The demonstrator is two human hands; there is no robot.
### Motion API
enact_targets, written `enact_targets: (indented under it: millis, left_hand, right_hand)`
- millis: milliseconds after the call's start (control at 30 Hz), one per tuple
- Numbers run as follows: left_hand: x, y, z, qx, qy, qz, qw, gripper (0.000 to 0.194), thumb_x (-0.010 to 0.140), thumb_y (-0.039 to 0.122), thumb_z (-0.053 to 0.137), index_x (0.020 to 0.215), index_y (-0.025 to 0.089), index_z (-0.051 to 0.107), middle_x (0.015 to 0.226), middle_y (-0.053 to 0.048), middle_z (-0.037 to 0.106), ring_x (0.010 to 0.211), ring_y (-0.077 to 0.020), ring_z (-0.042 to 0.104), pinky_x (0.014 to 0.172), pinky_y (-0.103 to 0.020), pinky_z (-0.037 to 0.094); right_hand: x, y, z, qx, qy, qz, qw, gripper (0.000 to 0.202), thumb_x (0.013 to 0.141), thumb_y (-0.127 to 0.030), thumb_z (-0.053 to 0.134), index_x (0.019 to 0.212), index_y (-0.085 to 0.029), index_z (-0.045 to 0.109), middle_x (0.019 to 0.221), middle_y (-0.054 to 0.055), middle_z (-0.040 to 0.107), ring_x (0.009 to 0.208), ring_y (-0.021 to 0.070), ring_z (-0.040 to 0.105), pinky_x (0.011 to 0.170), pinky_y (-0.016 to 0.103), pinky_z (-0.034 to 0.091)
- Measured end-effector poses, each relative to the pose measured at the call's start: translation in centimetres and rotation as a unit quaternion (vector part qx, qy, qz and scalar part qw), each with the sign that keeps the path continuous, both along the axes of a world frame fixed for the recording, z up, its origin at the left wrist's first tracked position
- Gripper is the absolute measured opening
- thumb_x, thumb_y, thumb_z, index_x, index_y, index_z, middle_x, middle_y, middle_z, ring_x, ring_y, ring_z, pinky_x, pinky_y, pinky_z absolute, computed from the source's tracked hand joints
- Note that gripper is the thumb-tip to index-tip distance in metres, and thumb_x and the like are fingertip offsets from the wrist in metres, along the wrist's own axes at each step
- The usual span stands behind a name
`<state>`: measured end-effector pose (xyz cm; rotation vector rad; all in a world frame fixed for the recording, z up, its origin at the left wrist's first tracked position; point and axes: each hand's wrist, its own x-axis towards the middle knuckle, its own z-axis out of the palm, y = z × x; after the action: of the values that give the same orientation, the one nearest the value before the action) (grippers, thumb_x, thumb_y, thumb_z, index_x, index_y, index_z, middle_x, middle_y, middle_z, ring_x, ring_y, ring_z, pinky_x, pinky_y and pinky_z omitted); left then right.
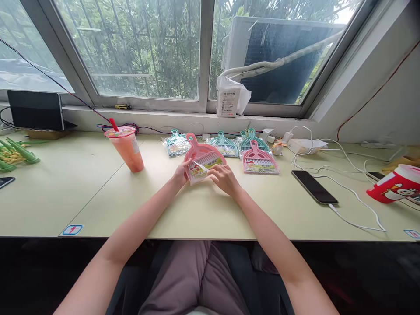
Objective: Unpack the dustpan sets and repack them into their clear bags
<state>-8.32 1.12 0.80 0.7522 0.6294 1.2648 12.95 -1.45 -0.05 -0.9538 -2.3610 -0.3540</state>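
My left hand (180,174) grips the left edge of a pink mini dustpan-and-brush set (201,153), held tilted above the table. A printed card with a colourful picture covers its lower part, and white bristles show above the card. My right hand (225,178) is at the card's lower right, its fingers closed on the end of a thin white strip (201,166) lying across the front. Whether the strip is attached to the wrapping I cannot tell. Behind lie wrapped sets: a pink one (259,161) at right, and several teal ones, including one in the middle (223,143).
A pink drink cup with a red straw (126,148) stands left of my hands. On the right are a phone (314,187) on a white cable and a red cup (395,186). A tablet (35,110) leans at the far left, and a tissue pack (229,98) is on the windowsill.
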Motion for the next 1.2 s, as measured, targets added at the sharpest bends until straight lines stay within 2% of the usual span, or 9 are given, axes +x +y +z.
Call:
enact_targets:
  millis: [133,300,367,467,567,667,800,967,1200]
  left_hand:
    - [-0.2,0.2,-0.2,-0.005,-0.012,0.049,0.999,0.053,0.085,0.023,0.064,0.137,0.023,0.052,0.112,-0.006,0.073,0.101,-0.0230,0.069,0.099,-0.043,0.050]
    - [-0.4,0.1,0.1,0.007,-0.010,0.077,0.997,0.050,0.086,0.021,0.060,0.135,0.021,0.054,0.109,-0.006,0.073,0.099,-0.0226,0.069,0.095,-0.041,0.052]
    - [-0.4,0.0,0.3,0.011,-0.012,0.083,0.996,0.046,0.089,0.025,0.056,0.134,0.020,0.056,0.108,-0.006,0.073,0.100,-0.0227,0.069,0.095,-0.040,0.052]
    - [-0.3,-0.3,0.6,0.008,0.003,0.065,0.998,0.044,0.092,0.033,0.050,0.133,0.019,0.057,0.111,-0.007,0.072,0.103,-0.0245,0.067,0.094,-0.042,0.053]
    - [-0.2,-0.9,1.1,0.042,0.067,-0.045,0.996,0.049,0.089,0.033,0.057,0.137,0.023,0.054,0.125,-0.008,0.067,0.113,-0.0285,0.063,0.095,-0.047,0.051]
    - [0.0,-1.5,1.5,0.104,0.133,-0.160,0.973,0.068,0.080,0.025,0.070,0.143,0.031,0.046,0.138,-0.008,0.058,0.124,-0.0322,0.055,0.100,-0.052,0.047]
    - [0.4,-1.7,1.5,0.141,0.145,-0.181,0.962,0.076,0.079,0.028,0.073,0.146,0.034,0.039,0.143,-0.010,0.053,0.130,-0.0334,0.051,0.105,-0.056,0.041]
    - [0.7,-1.2,0.9,0.119,0.122,-0.134,0.976,0.072,0.079,0.027,0.072,0.144,0.035,0.041,0.138,-0.009,0.057,0.122,-0.0308,0.057,0.103,-0.057,0.044]
    - [1.3,-1.0,0.8,0.064,0.050,-0.056,0.995,0.070,0.081,0.016,0.067,0.143,0.035,0.043,0.129,-0.008,0.065,0.114,-0.0264,0.065,0.099,-0.050,0.049]
  right_hand:
    - [0.3,0.1,-0.3,-0.076,0.004,-0.014,0.997,0.018,0.090,-0.009,0.054,0.081,-0.019,0.066,0.086,0.005,0.068,0.085,0.0192,0.061,0.080,0.032,0.042]
    - [0.2,0.5,-0.7,-0.182,0.161,0.010,0.970,0.016,0.090,-0.028,0.060,0.102,-0.021,0.068,0.110,0.008,0.067,0.081,0.0171,0.064,0.075,0.033,0.050]
    - [0.1,0.6,-0.7,-0.235,0.274,0.007,0.933,0.026,0.093,-0.041,0.052,0.098,-0.020,0.068,0.104,0.008,0.068,0.073,0.0158,0.064,0.066,0.031,0.052]
    - [0.0,0.8,-0.5,-0.315,0.444,-0.008,0.839,0.037,0.089,-0.053,0.051,0.092,-0.019,0.065,0.088,0.006,0.068,0.063,0.0151,0.064,0.054,0.029,0.052]
    - [0.2,1.2,-0.5,-0.355,0.561,-0.015,0.748,0.040,0.074,-0.049,0.068,0.100,-0.022,0.057,0.090,0.002,0.067,0.063,0.0133,0.063,0.052,0.026,0.050]
    - [0.8,1.7,-0.6,-0.357,0.617,-0.042,0.700,0.040,0.067,-0.038,0.071,0.098,-0.025,0.049,0.091,-0.001,0.063,0.063,0.0101,0.056,0.049,0.021,0.040]
    - [1.5,2.1,-0.6,-0.362,0.626,-0.055,0.689,0.033,0.067,-0.033,0.069,0.093,-0.025,0.048,0.096,-0.001,0.061,0.069,0.0103,0.052,0.053,0.021,0.037]
    - [1.2,1.8,-0.2,-0.331,0.632,-0.074,0.697,0.042,0.068,-0.032,0.069,0.104,-0.027,0.047,0.103,0.002,0.059,0.080,0.0140,0.055,0.057,0.023,0.041]
    - [1.2,1.9,-0.2,-0.411,0.648,-0.022,0.641,0.017,0.083,-0.032,0.054,0.098,-0.024,0.055,0.100,0.001,0.066,0.083,0.0130,0.060,0.068,0.024,0.048]
